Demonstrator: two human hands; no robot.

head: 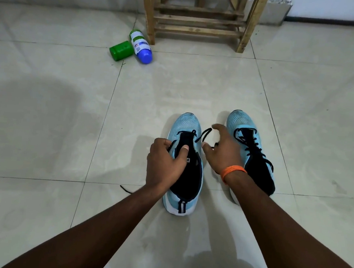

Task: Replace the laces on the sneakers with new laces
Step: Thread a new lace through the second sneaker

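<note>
Holding the nearer sneaker (186, 124) down on the tiled floor (69, 105), the left hand (165, 162) is clamped on its upper, thumb pressed on the dark tongue and fingers curled round the side. The right hand (223, 151) hovers just beside it with thumb and fingers spread apart and nothing pinched. The black lace (205, 132) loops up from the front eyelets and runs close to that palm, though whether it touches cannot be told. A loose lace end (126, 190) trails on the floor by the left forearm. The other sneaker (242, 121) stands just to the right, laced to the top. No new laces are in view, so this looks like the early stripping-out stage. The main risk is a snag. If the right hand pulls the loop sideways while the lace is threaded through the lowest eyelets, the lace may bind and drag the shoe against the left hand's grip. A sharp tug could also fray the tip or yank the tongue askew. The trailing end may catch under the forearm or sole as well. A green bottle (121, 50) and a blue-capped bottle (141, 45) lie well apart near a wooden stool (198, 20), out of harm's way.
</note>
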